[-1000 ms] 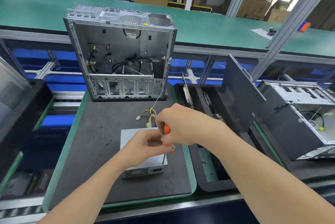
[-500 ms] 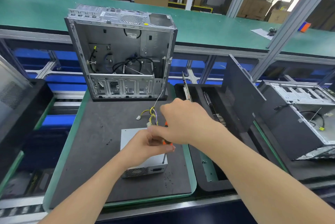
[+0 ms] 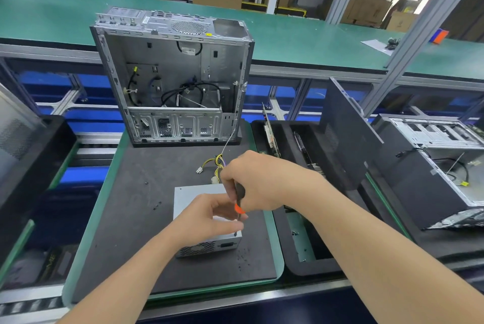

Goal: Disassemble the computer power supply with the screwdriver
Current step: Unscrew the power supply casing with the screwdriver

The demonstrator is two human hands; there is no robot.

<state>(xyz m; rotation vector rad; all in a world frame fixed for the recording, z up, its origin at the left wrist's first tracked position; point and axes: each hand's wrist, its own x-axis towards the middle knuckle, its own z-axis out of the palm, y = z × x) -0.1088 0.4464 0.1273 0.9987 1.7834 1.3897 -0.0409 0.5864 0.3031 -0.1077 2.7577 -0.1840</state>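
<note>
One black bin (image 3: 28, 166) sits at the far left, apart from the work. Next to it a dark mat (image 3: 125, 232) carries the job, with an open computer case (image 3: 170, 74) standing upright at its rear edge, gutted apart from a few cables. Several loose screws (image 3: 157, 204) lie on the mat left of the power supply (image 3: 188, 198), which is already out of the case and lies flat near the front middle of the mat, its yellow-and-black wires (image 3: 217, 164) trailing behind it.

The left hand (image 3: 209, 216) rests on the supply's lid, fingers curled toward the tool's shaft. Whether they pinch it or only steady it, I cannot tell. The right hand (image 3: 256, 182) clasps the black-and-orange handle of the screwdriver (image 3: 239, 192), held nearly upright with its tip at the lid's near right corner.

Judging by this, the work is at an early middle stage. The unit is free and a lid screw is being worked, but the cover is still on, so the remaining screws, the lid and the insides are yet to come.

Further right, a black foam tray (image 3: 309, 267) holds circuit cards, then a dark side panel (image 3: 348, 140) and a second case (image 3: 432, 166).

The yellow sticker (image 3: 208, 34) and white label (image 3: 188, 50) on the case are too small to read.
</note>
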